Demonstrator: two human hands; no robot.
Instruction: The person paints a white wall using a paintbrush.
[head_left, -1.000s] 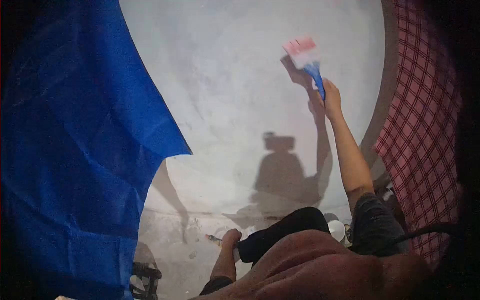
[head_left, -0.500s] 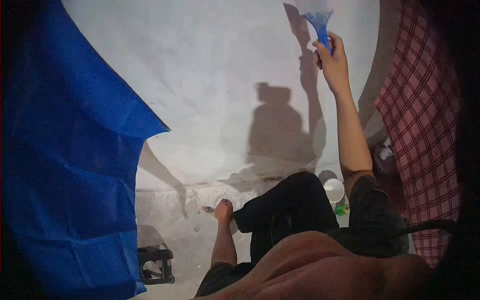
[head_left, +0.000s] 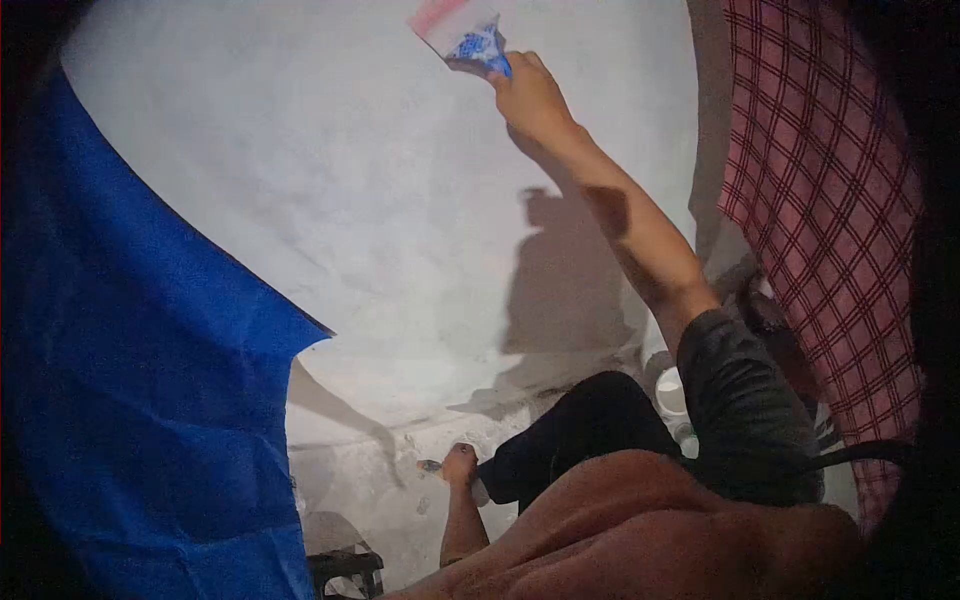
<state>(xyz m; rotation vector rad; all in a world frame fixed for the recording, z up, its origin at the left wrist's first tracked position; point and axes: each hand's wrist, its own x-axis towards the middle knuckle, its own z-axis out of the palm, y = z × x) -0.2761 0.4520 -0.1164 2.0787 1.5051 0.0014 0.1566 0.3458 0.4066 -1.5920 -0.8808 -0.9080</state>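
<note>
Stretched up against the white wall [head_left: 340,130], my right hand [head_left: 535,95] is closed around the blue handle of a wide flat brush [head_left: 462,32]. The brush has a whitish middle and a pink far edge, and it lies at or very near the wall; contact cannot be told. My left hand [head_left: 460,464] is closed low down beside my bent knee. A small tool with a greyish flat end [head_left: 430,466] sticks out of it to the left; its kind is too small to tell.
A blue sheet [head_left: 180,390] hangs on the left, and a red checked cloth [head_left: 820,190] on the right. A dark stool [head_left: 345,565] stands at the lower left. By my right knee sits a white container [head_left: 670,392]. My shadow falls on the wall.
My right hand has swung left across the wall with the brush, which now tilts toward the upper left. The view has shifted slightly. My left hand stays low, still closed.
</note>
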